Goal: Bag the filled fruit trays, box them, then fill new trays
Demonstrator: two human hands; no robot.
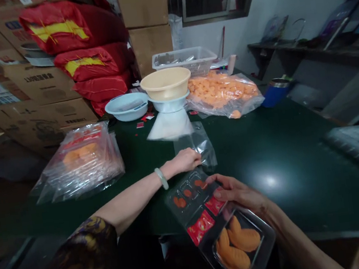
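Note:
My right hand (236,191) grips a clear plastic tray (210,245) by its side, tilted near the table's front edge. The tray's large compartment holds several orange, shell-ridged pieces (235,255). Two red packets (201,227) lie in its middle, and small orange-red pieces (179,202) fill the little compartments at the far end. Beyond the tray, my left hand (186,160), with a pale bangle on the wrist, is closed on the edge of a clear plastic bag (202,142). The fingertips are partly hidden. The bag lies flat by a stack of white sheets or bags (170,126).
Filled clear bags (80,161) are piled at the left. At the back stand a cream basin (166,83), a blue basin (128,108), a white basket (196,59), a big bag of orange pieces (223,91) and a blue cup (276,92). Red sacks (79,28) and cartons rise behind.

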